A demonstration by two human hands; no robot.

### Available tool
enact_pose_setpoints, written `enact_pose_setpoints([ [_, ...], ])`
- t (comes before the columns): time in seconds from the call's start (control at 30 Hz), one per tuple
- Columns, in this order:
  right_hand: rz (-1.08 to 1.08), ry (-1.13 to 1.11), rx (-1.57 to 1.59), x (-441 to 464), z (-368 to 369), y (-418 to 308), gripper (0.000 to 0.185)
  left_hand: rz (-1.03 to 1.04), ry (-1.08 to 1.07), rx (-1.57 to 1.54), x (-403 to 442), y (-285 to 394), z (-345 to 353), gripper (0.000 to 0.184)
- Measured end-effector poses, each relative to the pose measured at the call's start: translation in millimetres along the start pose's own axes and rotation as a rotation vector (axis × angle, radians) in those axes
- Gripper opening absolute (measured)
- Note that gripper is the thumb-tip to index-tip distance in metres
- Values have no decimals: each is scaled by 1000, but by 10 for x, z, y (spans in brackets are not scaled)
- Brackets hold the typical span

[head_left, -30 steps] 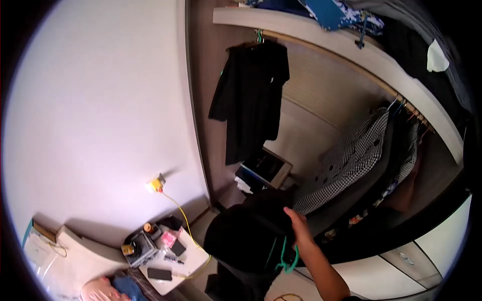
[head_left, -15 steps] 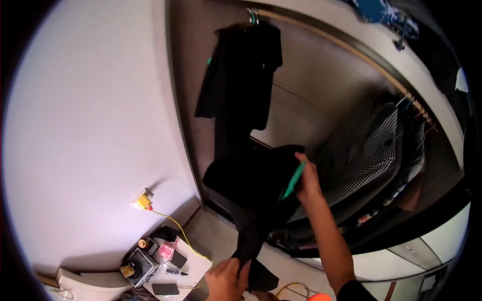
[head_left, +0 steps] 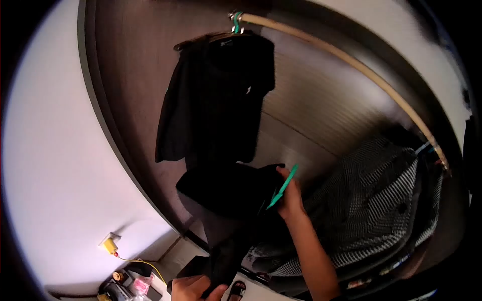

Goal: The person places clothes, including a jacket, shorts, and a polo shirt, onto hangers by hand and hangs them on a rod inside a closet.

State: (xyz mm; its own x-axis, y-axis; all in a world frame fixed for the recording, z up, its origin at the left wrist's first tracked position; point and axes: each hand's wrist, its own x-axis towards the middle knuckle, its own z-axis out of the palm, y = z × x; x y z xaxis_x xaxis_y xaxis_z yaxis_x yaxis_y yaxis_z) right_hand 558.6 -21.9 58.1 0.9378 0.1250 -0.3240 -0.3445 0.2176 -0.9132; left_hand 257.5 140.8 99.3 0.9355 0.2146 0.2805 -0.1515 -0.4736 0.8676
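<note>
Blk T-shirt (head_left: 221, 105) up top, hung off a wooden rail (head_left: 346, 55) by a green hook (head_left: 236, 23). R hand (head_left: 292, 198), below and to the right of that T-shirt: grip's closed on the edge of a blk garment (head_left: 228, 189), w/ a green hanger (head_left: 284, 187) slanting across the fingers. L hand (head_left: 193, 288), well below the T-shirt: grip's bunched round the garment's lower cloth, thumb and fingers both showing. Garment itself is right under the T-shirt, spanning btwn the hands; it overlaps the T-shirt's hem in view, can't tell if they touch. Lower right of the T-shirt, a blk/wht checked jacket (head_left: 376, 205). Far lower left of it, a yellow plug (head_left: 109, 245) w/ yellow cable (head_left: 145, 262), plus a pink packet (head_left: 141, 286). Sandal (head_left: 236, 290) on the floor, well below the T-shirt.
</note>
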Motion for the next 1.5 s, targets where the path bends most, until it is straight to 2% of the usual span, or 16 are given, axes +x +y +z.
enact_pose_setpoints([
  [0.03, -59, -85, 109, 121, 88, 40, 38, -15, 17, 7, 71, -17, 39, 34],
  [0.07, -17, -73, 83, 217, 153, 37, 53, -39, 46, 2, 155, -31, 79, 34],
  [0.23, -134, -45, 168, 602, 533, 123, 57, -112, 96, -83, 462, -318, 117, 28],
  [0.33, 35, 19, 35, 1049, 582, 47, 31, 26, 62, -177, 692, -562, 146, 23],
  [0.4, -34, 34, -33, 1233, 536, -66, 32, 173, 2, -141, 877, -731, 167, 19],
  [0.57, -86, -59, -31, 1625, 484, -429, 37, 203, -32, -225, 1434, -699, 49, 13],
  [0.7, -286, 156, 2, 2039, 512, -787, 44, 282, -13, -275, 1912, -586, -28, 16],
  [0.73, -393, -117, 23, 2170, 476, -944, 45, 336, 19, -248, 2031, -571, -44, 19],
  [0.83, -374, 75, 46, 2011, 777, -1463, 44, 413, 117, -125, 2353, -555, -23, 25],
  [0.87, -378, 66, 37, 1974, 909, -1587, 44, 319, 78, -264, 2453, -412, -73, 30],
  [0.97, -452, -15, 59, 1976, 1063, -1908, 42, 408, 108, -278, 2689, -324, -142, 32],
  [1.03, -784, -29, -352, 2105, 1090, -2226, 40, 450, 176, -333, 2849, -297, -118, 32],
  [1.13, -670, -100, -68, 2330, 1062, -2526, 37, 504, 164, -357, 2999, -277, -184, 28],
  [1.23, -731, -56, -123, 2359, 1101, -2679, 36, 549, 110, -160, 3096, -138, -315, 23],
  [1.3, -719, 11, -165, 2036, 1274, -2639, 37, 576, 246, -211, 3188, 14, -361, 25],
  [1.5, -594, -129, -52, 2675, 983, -2580, 42, 618, 360, -123, 3378, 14, -218, 28],
])
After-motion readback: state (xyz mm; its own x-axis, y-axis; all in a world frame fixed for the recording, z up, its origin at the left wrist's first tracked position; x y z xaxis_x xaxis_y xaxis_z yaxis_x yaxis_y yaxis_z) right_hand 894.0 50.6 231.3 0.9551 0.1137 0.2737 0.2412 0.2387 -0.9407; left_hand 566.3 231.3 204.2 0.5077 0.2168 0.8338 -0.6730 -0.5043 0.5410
